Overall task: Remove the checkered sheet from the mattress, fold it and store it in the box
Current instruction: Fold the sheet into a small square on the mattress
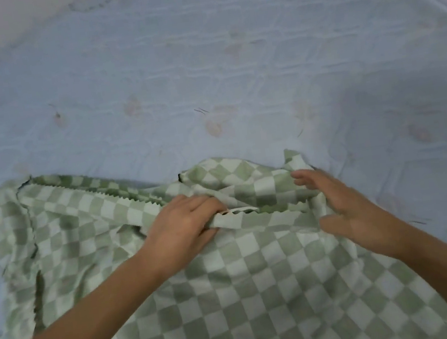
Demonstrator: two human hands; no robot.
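Checkered sheet (pixel 262 293) is lying bunched on the near half of the mattress (pixel 203 71). The far half is showing bare: quilted pale blue with faint stains. The cloth is sitting in several loose layers, with a folded stack at the left, a rumpled ridge across the middle, and a flatter spread running toward the near edge of the view. Left hand (pixel 184 223) is gripping the zigzag hem (pixel 274 209) near the middle of that ridge, fingers curled over the top and thumb underneath, clamping the edge. Right hand (pixel 345 206) is lying over the cloth just right of the hem, fingers apart and only slightly bent, closing on nothing; whether it is pressing the fabric cannot be told. Judgement: the fabric is looking thin, light and limp, so it is likely to sag and drift out of line unless held at two points. The best hold appears to be the hem itself, one pinch toward each end of the free edge, drawn taut before laying it over. Not looking slippery or fragile. Box is not appearing in view. Folding is under way; storing not yet begun.
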